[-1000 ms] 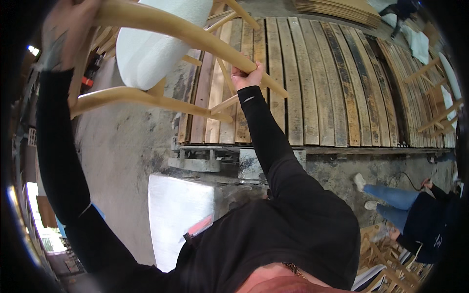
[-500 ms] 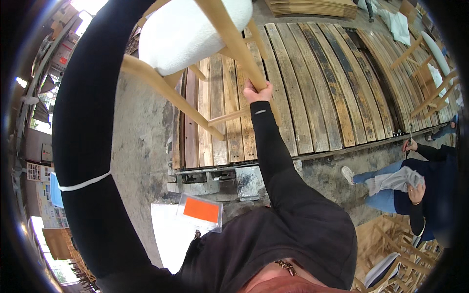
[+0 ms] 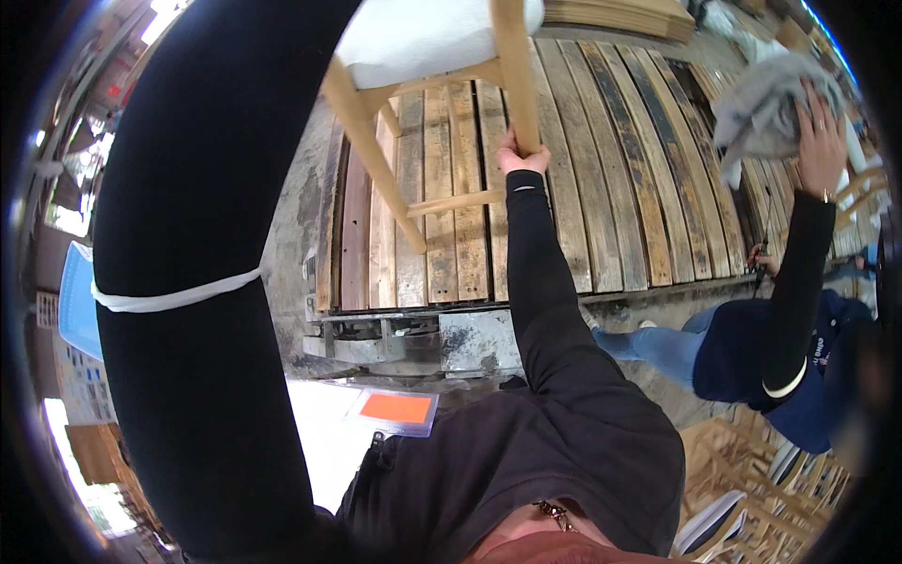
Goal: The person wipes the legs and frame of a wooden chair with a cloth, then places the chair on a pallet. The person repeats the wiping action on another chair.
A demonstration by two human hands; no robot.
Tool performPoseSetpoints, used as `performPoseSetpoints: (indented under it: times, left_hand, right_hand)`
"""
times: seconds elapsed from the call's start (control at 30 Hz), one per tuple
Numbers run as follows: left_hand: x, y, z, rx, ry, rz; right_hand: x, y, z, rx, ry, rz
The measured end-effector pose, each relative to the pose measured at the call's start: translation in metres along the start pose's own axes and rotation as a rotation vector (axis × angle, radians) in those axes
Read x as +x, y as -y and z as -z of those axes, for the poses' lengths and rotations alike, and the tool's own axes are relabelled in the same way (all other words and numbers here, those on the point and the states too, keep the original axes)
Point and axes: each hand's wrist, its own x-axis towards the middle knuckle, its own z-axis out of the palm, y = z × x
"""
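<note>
A light wooden chair (image 3: 372, 155) with a white-covered seat (image 3: 418, 42) stands upright or slightly tilted over a slatted wooden platform; its upper part runs out of the picture. My right hand (image 3: 522, 160) is closed around one of its legs (image 3: 516, 80), above the slats. On the left, my black-sleeved left arm (image 3: 183, 188), with a white band round it, reaches up past the top edge. My left hand is outside the picture, so what it touches is hidden.
The slatted platform (image 3: 601, 188) spans the middle. At right, a co-worker (image 3: 752, 348) raises a grey cloth (image 3: 766, 108) beside another wooden chair (image 3: 860, 193). Stacked chairs (image 3: 742, 489) are at lower right, flat brown boards (image 3: 620, 17) at the far side, a blue bin (image 3: 77, 296) at left.
The chair has shifted right and turned somewhat, with my right hand still on its leg. My left arm has swung rightward at the top. The co-worker has lifted the cloth up and away.
</note>
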Motion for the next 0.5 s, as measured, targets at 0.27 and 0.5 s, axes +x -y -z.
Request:
performPoseSetpoints:
  times: [0.27, 0.5]
  left_hand:
    - [-0.296, -0.090, -0.022, -0.169, 0.111, 0.065]
    - [-0.672, -0.395, 0.001, -0.593, 0.263, 1.641]
  right_hand:
    - [-0.067, 0.008, 0.097, -0.595, 0.140, -0.335]
    - [-0.173, 0.105, 0.376, -1.634, -0.345, -0.934]
